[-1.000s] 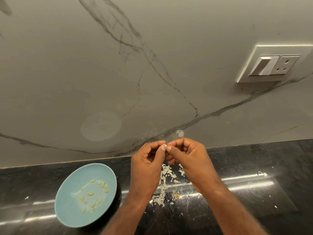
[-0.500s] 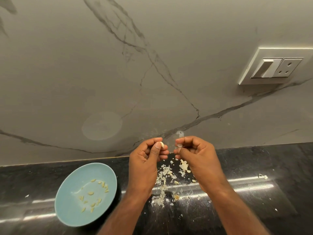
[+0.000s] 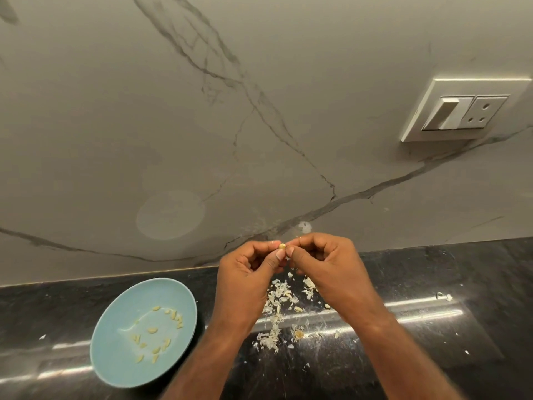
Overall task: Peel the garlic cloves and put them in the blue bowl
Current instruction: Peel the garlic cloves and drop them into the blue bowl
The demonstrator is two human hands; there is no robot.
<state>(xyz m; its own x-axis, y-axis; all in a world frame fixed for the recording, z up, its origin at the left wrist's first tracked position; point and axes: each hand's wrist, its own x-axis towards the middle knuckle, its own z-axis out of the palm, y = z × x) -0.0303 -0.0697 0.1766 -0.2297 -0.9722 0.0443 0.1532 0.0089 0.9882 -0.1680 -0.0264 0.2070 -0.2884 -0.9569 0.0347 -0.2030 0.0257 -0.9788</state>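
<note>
Garlic clove (image 3: 282,246) pinched between curled fingers (image 3: 271,261) of left hand (image 3: 245,281) and right hand (image 3: 331,272)

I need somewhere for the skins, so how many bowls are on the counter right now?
1. The blue bowl sits on the black counter, left of the left hand, with peeled cloves in it. No second bowl shows; off-frame is unseen.

Two bare hands, the left hand (image 3: 245,272) and the right hand (image 3: 326,267), pinch one small pale garlic clove (image 3: 282,246) at six o'clock. One round light-blue bowl (image 3: 115,356) at seven o'clock holds about fifteen peeled cloves (image 3: 152,330). One heap of papery white skins (image 3: 277,301) lies at six o'clock. One white switch plate (image 3: 476,87) at two o'clock carries one rocker switch (image 3: 448,112) and one three-hole socket (image 3: 484,111).
</note>
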